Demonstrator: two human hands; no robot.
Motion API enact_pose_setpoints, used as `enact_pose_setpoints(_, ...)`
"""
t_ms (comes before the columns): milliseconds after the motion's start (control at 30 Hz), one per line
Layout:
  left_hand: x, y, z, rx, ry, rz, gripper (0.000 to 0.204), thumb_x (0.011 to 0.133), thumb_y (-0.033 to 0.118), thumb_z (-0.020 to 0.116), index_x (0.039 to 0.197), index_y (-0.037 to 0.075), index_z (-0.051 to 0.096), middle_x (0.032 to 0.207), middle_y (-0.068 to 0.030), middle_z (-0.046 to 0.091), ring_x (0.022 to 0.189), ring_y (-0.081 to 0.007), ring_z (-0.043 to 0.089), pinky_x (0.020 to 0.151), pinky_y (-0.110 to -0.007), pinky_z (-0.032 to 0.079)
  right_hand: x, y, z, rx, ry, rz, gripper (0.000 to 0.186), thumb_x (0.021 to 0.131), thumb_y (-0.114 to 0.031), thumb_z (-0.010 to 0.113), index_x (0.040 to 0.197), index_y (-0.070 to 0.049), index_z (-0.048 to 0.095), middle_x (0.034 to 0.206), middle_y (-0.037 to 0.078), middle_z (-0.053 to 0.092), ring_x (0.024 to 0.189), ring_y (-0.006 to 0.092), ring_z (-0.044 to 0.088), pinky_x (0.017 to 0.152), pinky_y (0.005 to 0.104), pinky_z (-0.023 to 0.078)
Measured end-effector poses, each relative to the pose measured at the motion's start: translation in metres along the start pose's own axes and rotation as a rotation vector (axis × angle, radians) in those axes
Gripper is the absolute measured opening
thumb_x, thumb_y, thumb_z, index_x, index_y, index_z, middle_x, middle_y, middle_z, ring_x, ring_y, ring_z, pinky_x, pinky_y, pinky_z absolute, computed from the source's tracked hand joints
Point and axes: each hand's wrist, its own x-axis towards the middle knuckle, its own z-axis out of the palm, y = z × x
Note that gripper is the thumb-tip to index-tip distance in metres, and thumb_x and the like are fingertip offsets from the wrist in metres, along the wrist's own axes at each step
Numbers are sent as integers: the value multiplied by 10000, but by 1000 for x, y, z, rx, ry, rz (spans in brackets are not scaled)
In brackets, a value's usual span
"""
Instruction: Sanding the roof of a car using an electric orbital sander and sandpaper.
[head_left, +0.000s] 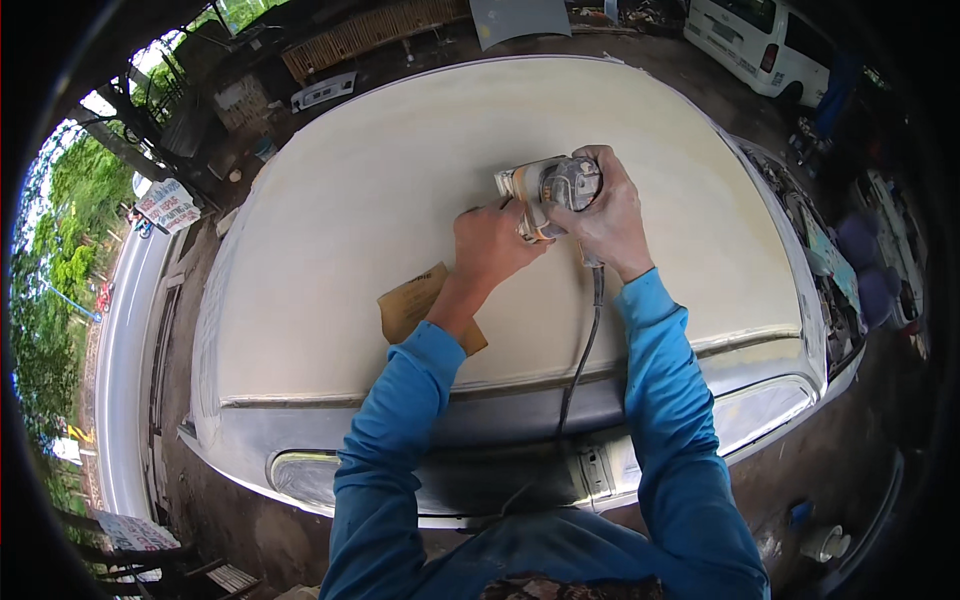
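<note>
An electric sander point(548, 192), dusty grey and orange with a pale pad, sits tilted over the cream-coloured car roof point(330, 200). My right hand point(615, 215) wraps round its rounded body. At its near left side, the fingers of my left hand point(490, 245) close on the edge of the pad; the fingertips are partly hidden. From the sander a dark power cord point(582, 360) runs back toward me, over the roof's near edge. A brown sheet of sandpaper point(405, 308) lies on the roof, partly beneath my left wrist.
The car's side windows point(310, 478) lie below the roof's near edge, close to my body. A white van point(760, 45) stands at the far right. Car parts point(825, 260) crowd the right side. A road point(130, 330) runs along the left, beside a painted sign point(168, 206).
</note>
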Motion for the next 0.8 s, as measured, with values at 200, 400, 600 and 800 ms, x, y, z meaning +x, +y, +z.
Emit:
enact_pose_setpoints(200,3,4,2,-26,67,123,409,626,383,870,776,69,654,753,-53,669,597,-279,655,535,-404,507,1,3,-8,177,32,72,532,587,-164,812,1046,-23,583,905,117,660,801,225,668,750,343,544)
enact_pose_setpoints(400,3,0,5,-13,77,219,431,629,409,864,779,65,651,780,-50,673,593,-275,656,525,-399,502,2,4,-11,150,45,49,528,586,-153,809,1044,-17,583,883,105,665,789,196,660,741,324,545)
enact_pose_setpoints(600,12,21,-7,37,-78,-21,523,590,493,872,798,54,679,667,-106,673,588,-282,674,538,-392,521,9,10,-10,122,28,15,528,593,-163,807,1049,-17,585,860,99,660,795,199,654,743,329,541)
enact_pose_setpoints(800,9,11,-19,-7,-161,-26,584,603,613,802,724,50,705,638,-129,671,602,-319,680,608,-425,538,0,-8,3,229,-66,86,466,688,-19,744,1106,-19,539,857,69,641,771,128,626,669,295,548)
